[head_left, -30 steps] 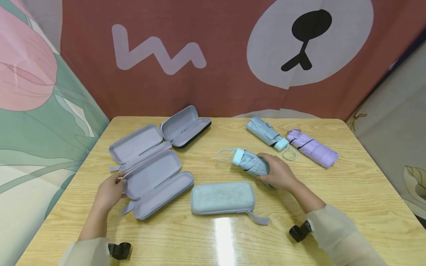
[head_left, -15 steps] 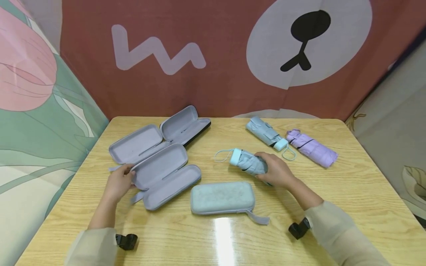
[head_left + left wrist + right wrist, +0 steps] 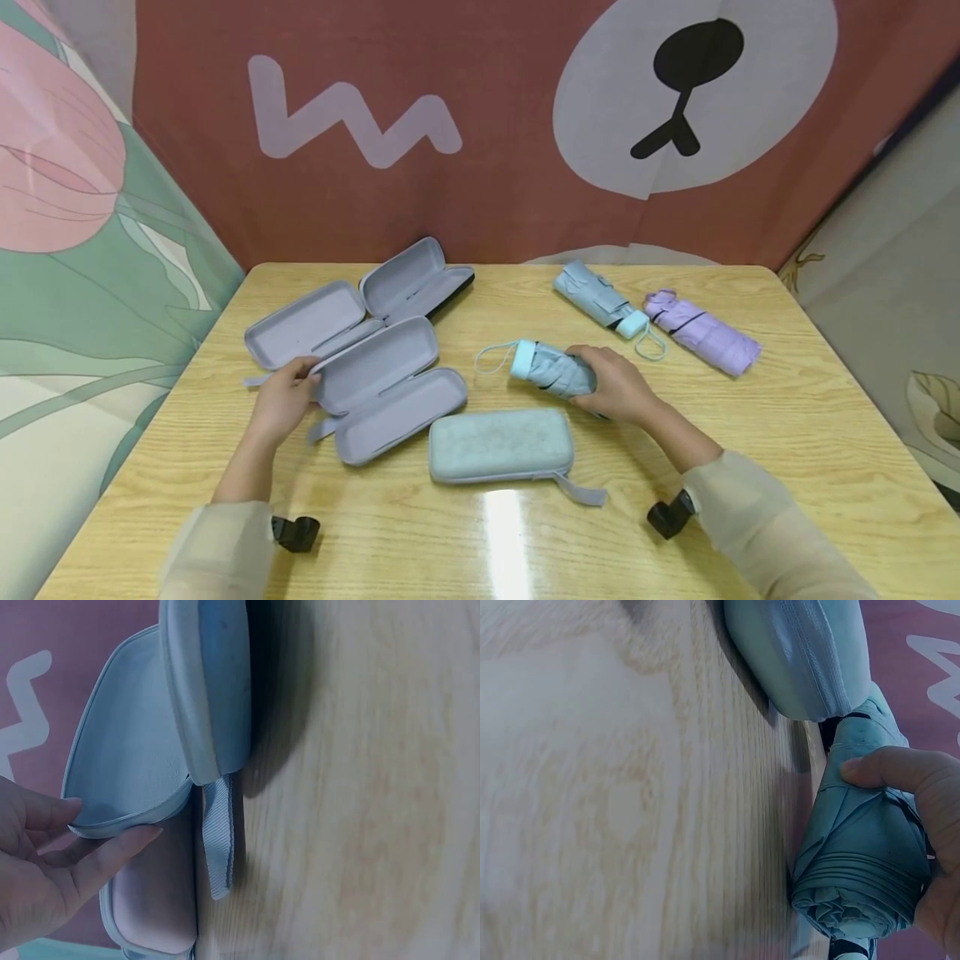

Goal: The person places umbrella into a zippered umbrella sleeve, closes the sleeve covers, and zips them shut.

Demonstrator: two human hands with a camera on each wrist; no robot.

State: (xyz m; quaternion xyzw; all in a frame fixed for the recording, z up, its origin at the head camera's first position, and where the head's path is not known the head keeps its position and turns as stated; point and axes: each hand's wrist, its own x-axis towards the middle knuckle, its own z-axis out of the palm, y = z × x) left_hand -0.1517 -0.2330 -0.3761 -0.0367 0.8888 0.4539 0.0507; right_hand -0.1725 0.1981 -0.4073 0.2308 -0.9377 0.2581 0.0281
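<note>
My left hand (image 3: 283, 400) pinches the lid edge of an open grey-lined zip case (image 3: 378, 367), thumb on one side and fingers on the other in the left wrist view. The case's strap (image 3: 218, 840) hangs by its hinge end. My right hand (image 3: 617, 385) grips a folded blue umbrella (image 3: 561, 372) around its fabric, its pale blue handle and wrist loop pointing left. In the right wrist view the thumb lies across the umbrella's folds (image 3: 866, 825). Between the hands, nearer the front, lies a closed pale green case (image 3: 501, 446) with a grey strap.
Behind the left hand stand two more open cases, one grey-lined (image 3: 303, 325) and one with a black outside (image 3: 453, 292). Another folded blue umbrella (image 3: 596, 296) and a purple umbrella (image 3: 702, 333) lie at the back right of the wooden table (image 3: 750, 467).
My left hand has moved the open case right and away from me, partly over the case behind. My right hand has shifted slightly left with the blue umbrella.
</note>
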